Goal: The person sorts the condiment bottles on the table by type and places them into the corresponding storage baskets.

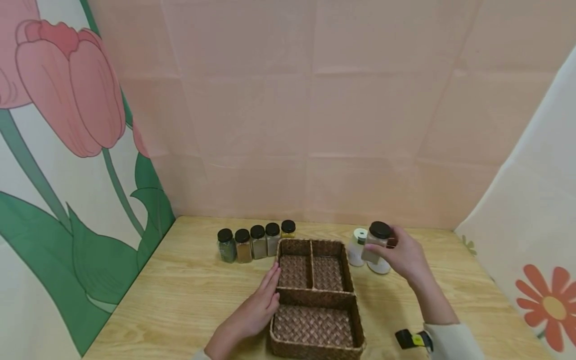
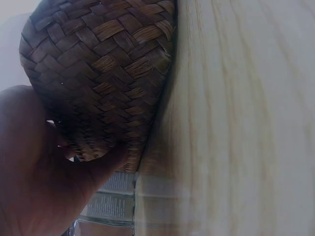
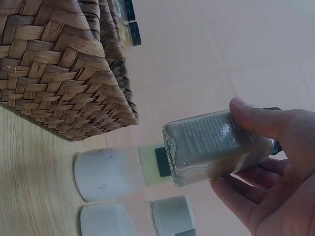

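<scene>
A brown woven basket point(image 1: 315, 320) with three compartments stands on the wooden table, all of them bare inside. Along its left outer side lies my left hand point(image 1: 256, 307), fingers stretched against the wall. From the left wrist view, its thumb point(image 2: 106, 162) presses the woven side. My right hand point(image 1: 407, 252) grips a glass spice jar point(image 1: 374, 245) with a black lid and pale brown powder, fingers and thumb on its upper part. The jar point(image 3: 216, 142) is raised clear of the table, tilted in the right wrist view. Right behind it stand two pale-topped shakers point(image 3: 110, 172) of white contents.
Several black-lidded spice jars point(image 1: 258, 242) stand in a row at the back left, the last partly behind the basket. A black strap with a yellow-green piece point(image 1: 417, 340) is at my right wrist. A pink cloth wall point(image 1: 310, 125) closes off the back.
</scene>
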A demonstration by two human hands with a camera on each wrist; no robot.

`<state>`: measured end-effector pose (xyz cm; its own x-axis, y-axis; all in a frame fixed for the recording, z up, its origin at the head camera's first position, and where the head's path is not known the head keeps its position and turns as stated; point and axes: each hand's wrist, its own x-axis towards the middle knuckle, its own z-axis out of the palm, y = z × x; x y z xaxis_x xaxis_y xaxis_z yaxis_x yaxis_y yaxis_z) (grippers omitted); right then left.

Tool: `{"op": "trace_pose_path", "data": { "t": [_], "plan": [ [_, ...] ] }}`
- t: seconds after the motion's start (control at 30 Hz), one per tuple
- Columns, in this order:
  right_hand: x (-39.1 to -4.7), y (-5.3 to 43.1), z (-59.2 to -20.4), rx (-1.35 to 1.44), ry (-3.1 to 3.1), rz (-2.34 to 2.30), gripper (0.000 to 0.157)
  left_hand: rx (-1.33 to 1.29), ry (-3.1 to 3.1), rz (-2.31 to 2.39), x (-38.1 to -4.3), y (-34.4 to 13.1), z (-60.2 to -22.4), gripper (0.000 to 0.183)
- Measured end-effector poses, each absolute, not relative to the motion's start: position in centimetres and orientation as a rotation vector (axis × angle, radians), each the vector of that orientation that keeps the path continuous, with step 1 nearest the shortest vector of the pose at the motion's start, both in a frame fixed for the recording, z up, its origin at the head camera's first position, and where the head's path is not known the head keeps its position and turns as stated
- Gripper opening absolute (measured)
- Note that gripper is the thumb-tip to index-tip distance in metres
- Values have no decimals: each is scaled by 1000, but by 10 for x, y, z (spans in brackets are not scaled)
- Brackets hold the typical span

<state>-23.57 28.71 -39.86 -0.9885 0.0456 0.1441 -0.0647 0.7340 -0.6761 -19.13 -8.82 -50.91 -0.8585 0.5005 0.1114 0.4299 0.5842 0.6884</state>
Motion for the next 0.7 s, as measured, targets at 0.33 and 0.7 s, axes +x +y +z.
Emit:
{"op": "trace_pose_path", "data": {
  "t": [0.33, 0.7],
  "plan": [
    [-240, 275, -398, 49, -2798, 1128, 88, 778, 2693, 1155, -192, -89, -509, 60],
    [-245, 268, -399, 79, -2782, 1097, 90, 806, 2702, 1142, -192, -88, -511, 60]
  ]
}}
